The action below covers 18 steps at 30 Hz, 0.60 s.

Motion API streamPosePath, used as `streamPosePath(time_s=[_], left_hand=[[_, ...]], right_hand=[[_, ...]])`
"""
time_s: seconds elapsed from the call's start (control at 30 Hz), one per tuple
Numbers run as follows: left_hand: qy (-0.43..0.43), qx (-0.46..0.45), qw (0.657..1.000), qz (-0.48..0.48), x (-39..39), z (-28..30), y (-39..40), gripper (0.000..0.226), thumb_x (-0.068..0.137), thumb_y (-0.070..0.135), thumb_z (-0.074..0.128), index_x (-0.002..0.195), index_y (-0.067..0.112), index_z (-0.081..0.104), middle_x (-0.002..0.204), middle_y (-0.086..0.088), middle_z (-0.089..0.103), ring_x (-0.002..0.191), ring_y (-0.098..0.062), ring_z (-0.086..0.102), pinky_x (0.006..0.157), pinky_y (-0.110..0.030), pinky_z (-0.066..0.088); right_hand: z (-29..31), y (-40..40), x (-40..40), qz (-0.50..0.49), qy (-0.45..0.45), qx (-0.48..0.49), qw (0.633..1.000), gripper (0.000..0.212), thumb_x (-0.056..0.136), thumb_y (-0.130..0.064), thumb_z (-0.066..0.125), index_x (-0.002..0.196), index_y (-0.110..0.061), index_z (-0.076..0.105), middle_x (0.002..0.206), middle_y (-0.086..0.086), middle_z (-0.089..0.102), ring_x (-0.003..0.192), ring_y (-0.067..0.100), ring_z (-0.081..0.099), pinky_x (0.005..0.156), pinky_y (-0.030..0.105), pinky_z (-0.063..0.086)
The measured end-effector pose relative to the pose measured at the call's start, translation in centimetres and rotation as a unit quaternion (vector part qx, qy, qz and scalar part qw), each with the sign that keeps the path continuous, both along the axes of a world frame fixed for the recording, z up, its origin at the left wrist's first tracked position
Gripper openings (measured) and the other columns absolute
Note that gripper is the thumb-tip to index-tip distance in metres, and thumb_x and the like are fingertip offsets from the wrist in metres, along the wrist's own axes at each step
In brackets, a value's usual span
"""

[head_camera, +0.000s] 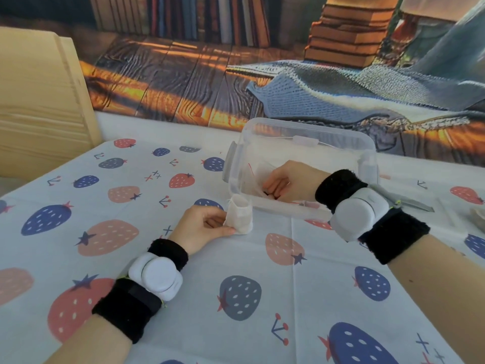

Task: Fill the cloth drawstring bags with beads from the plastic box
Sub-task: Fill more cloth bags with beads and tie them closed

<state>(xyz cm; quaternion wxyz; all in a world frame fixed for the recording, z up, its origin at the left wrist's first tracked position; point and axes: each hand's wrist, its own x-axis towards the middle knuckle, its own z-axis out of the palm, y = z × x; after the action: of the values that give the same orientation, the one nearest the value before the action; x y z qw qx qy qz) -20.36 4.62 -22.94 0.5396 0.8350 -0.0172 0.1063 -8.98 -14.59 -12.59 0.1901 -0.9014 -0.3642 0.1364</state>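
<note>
Left hand (207, 227) pinching small white cloth drawstring bag (240, 216) upright on bench, beside clear plastic box (301, 143) | my right hand (288, 183) inside box, fingers curled over beads, grasp unclear | risk: bag mouth sagging, beads spilling.

Bag (239, 218) just before plastic box (299, 143)

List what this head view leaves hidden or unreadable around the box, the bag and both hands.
- Beads: inside the plastic box, the right hand covers them; only dark and red specks show, none countable.
- Right fingertips: curled down in the box, so whether they pinch anything is unclear.
- Cloth bag: held upright by the left hand; its inside is unseen, so its fill is unknown.
- Pale object at the right edge: cut off by the frame.
</note>
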Motion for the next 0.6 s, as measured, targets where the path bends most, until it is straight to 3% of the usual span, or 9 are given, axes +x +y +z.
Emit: streamPosePath(time_s=[0.3, 0.43, 0.6], left_hand=[[0.004, 0.003, 1.0, -0.005, 0.1, 0.0, 0.0, 0.02, 0.076, 0.006, 0.076, 0.086, 0.022, 0.071, 0.069, 0.02, 0.068, 0.065, 0.003, 0.058, 0.067, -0.008, 0.044], [0.002, 0.004, 1.0, -0.003, 0.1, 0.0, 0.1, 0.02, 0.075, 0.008, 0.076, 0.086, 0.024, 0.071, 0.072, 0.015, 0.07, 0.067, 0.001, 0.059, 0.068, -0.009, 0.045], [0.002, -0.001, 1.0, -0.007, 0.0, 0.0, 0.0, 0.022, 0.075, 0.007, 0.076, 0.083, 0.027, 0.07, 0.07, 0.018, 0.069, 0.066, 0.002, 0.059, 0.068, -0.009, 0.045]], right_hand=[[-0.2, 0.4, -0.7, 0.012, -0.139, -0.088, 0.986, 0.028, 0.084, -0.014, 0.06, 0.112, -0.013, 0.064, 0.099, 0.004, 0.066, 0.085, 0.018, 0.059, 0.081, 0.023, 0.046], [-0.1, 0.3, -1.3, 0.008, -0.187, -0.087, 0.978, 0.019, 0.085, -0.012, 0.058, 0.102, -0.012, 0.067, 0.092, 0.002, 0.067, 0.08, 0.017, 0.058, 0.072, 0.021, 0.042], [-0.3, 0.1, -1.4, 0.0, -0.218, -0.075, 0.973, 0.019, 0.083, -0.012, 0.058, 0.099, -0.014, 0.068, 0.09, 0.003, 0.067, 0.081, 0.019, 0.06, 0.074, 0.026, 0.049]])
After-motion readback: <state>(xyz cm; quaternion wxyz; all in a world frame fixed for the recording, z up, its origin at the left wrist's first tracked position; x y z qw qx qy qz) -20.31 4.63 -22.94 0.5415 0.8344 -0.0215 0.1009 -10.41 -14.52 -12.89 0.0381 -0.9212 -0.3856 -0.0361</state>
